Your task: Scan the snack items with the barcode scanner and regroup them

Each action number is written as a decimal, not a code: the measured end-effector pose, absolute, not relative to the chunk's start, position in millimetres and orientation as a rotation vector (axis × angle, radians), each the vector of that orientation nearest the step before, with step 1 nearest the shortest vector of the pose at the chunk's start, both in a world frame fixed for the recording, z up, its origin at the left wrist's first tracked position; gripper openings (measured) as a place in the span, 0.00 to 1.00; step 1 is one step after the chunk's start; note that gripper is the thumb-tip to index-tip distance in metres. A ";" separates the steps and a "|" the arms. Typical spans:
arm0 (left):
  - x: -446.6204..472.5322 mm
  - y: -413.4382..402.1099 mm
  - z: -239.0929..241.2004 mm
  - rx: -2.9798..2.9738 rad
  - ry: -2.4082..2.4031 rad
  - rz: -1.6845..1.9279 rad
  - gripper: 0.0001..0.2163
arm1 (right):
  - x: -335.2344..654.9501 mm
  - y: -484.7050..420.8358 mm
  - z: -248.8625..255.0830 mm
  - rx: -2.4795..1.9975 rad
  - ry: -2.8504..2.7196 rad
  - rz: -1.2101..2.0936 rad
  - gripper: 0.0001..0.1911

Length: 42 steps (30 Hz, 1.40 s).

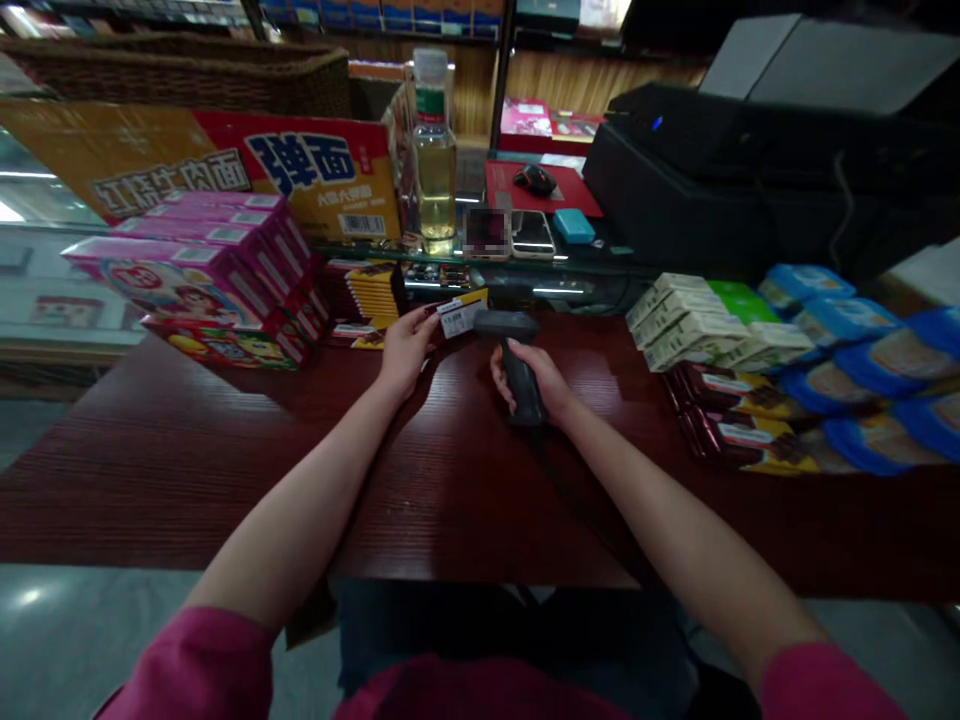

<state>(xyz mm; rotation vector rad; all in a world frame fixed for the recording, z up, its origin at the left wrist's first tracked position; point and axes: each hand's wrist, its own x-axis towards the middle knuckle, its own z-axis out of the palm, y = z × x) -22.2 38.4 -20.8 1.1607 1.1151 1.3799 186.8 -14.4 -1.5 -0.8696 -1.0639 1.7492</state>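
My left hand [405, 350] grips a flat yellow-and-brown packet [459, 314], its white barcode label turned up. My right hand [534, 378] is wrapped round the handle of a black barcode scanner [512, 352]; the scanner's head sits right beside the label. Both hands hover over a dark red wooden table [225, 470]. A stack of similar yellow packets [367, 296] lies just left of my left hand.
Pink boxes [202, 275] are piled at the left, with a big red and yellow carton [225, 165] behind. A bottle [435, 150] and phones [517, 233] stand at the back. Green-white boxes [697, 320], brown bars [739, 415] and blue packs [877, 370] fill the right. A black machine [712, 160] sits behind them.
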 end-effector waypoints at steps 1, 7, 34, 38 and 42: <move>-22.1 38.4 -21.9 1.180 1.101 1.397 0.13 | 187.1 -15.5 -0.9 -0.880 -1.071 1.746 0.24; -23.4 41.4 -31.5 1.262 1.098 1.481 0.10 | 184.8 -15.7 -1.5 -0.892 -1.115 1.732 0.24; -154.2 -54.5 5.5 2.606 1.971 1.010 0.15 | 189.8 -22.4 -1.9 -0.847 -0.926 1.701 0.24; -155.2 -52.9 3.2 2.555 2.087 1.048 0.16 | 189.5 -22.6 -0.7 -0.869 -0.925 1.703 0.25; -157.1 -39.0 -1.6 2.493 2.225 0.780 0.18 | 189.3 -23.0 0.9 -0.887 -0.927 1.698 0.26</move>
